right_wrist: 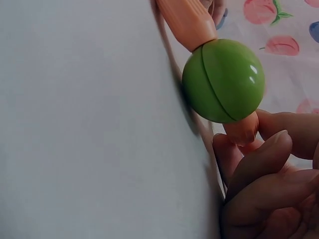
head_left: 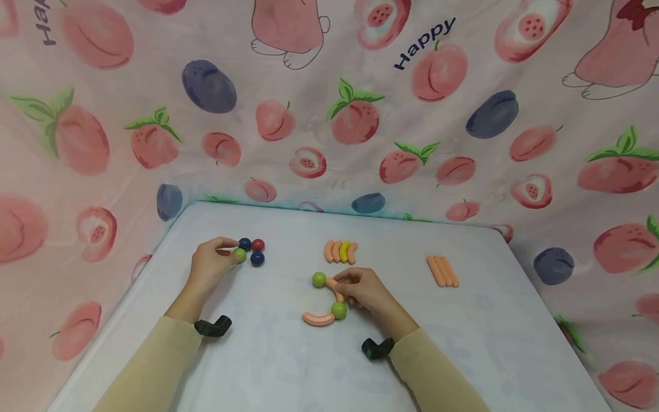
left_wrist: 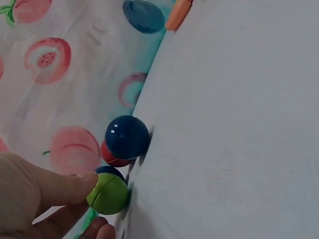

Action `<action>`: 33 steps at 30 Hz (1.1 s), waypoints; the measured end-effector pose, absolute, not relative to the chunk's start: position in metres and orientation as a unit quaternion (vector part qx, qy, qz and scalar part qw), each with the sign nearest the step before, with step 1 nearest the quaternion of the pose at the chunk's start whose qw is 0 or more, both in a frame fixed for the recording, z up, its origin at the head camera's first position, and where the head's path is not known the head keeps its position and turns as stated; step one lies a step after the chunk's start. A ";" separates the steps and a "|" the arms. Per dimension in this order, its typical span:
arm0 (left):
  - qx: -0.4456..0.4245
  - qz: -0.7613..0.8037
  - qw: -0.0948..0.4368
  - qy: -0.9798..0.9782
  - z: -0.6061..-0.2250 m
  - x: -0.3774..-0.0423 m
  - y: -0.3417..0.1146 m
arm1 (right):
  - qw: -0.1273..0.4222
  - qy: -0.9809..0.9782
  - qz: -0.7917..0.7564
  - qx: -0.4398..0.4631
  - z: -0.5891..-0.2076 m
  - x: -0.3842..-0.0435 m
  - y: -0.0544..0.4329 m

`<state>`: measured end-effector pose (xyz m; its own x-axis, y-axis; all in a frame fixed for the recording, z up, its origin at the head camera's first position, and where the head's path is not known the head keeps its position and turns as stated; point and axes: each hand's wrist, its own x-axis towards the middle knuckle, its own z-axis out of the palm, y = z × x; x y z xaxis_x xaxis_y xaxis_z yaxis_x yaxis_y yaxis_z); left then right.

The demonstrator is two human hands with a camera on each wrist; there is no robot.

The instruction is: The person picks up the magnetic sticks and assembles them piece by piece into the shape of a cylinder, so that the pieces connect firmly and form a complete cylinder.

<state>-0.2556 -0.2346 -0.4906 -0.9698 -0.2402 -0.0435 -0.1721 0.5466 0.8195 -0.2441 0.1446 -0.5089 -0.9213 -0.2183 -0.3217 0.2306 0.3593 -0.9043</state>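
Note:
Thumb and fingers of my left hand (head_left: 212,264) pinch a green ball (left_wrist: 108,194) on the left of the table. Right beside it are two dark blue balls (head_left: 257,259) and a red ball (head_left: 258,245). Near the middle, my right hand (head_left: 366,290) grips a curved orange stick (head_left: 339,296), partly covered by the fingers. One green ball (head_left: 319,279) is at that stick's far end, another green ball (right_wrist: 224,82) at its near end. A second curved orange stick (head_left: 318,319) extends leftward from the nearer ball, touching it.
Behind the right hand lies a row of short curved sticks, several orange and one yellow (head_left: 345,252). Farther right, straight orange sticks (head_left: 443,271) lie side by side on the white table (head_left: 268,366). A fruit-print cloth (head_left: 319,126) hangs behind the table.

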 end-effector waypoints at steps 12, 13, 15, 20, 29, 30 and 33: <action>0.101 -0.447 0.057 -0.887 -0.505 -0.257 -0.233 | 0.195 0.817 -0.542 0.014 -0.505 -0.238 0.156; 0.098 -0.447 0.057 -0.887 -0.505 -0.255 -0.233 | 0.193 0.818 -0.541 0.011 -0.505 -0.238 0.157; 0.091 -0.456 0.053 -0.884 -0.502 -0.249 -0.232 | 0.190 0.822 -0.536 0.009 -0.504 -0.237 0.159; 0.075 -0.486 0.021 -0.870 -0.495 -0.234 -0.224 | 0.150 0.854 -0.498 -0.003 -0.503 -0.234 0.163; 0.050 -0.508 -0.035 -0.859 -0.488 -0.213 -0.199 | 0.117 0.861 -0.488 -0.089 -0.490 -0.219 0.166; 0.044 -0.509 -0.039 -0.859 -0.488 -0.211 -0.196 | 0.126 0.858 -0.487 -0.107 -0.489 -0.217 0.165; 0.021 -0.508 -0.047 -0.860 -0.490 -0.207 -0.183 | 0.149 0.857 -0.472 -0.146 -0.488 -0.212 0.162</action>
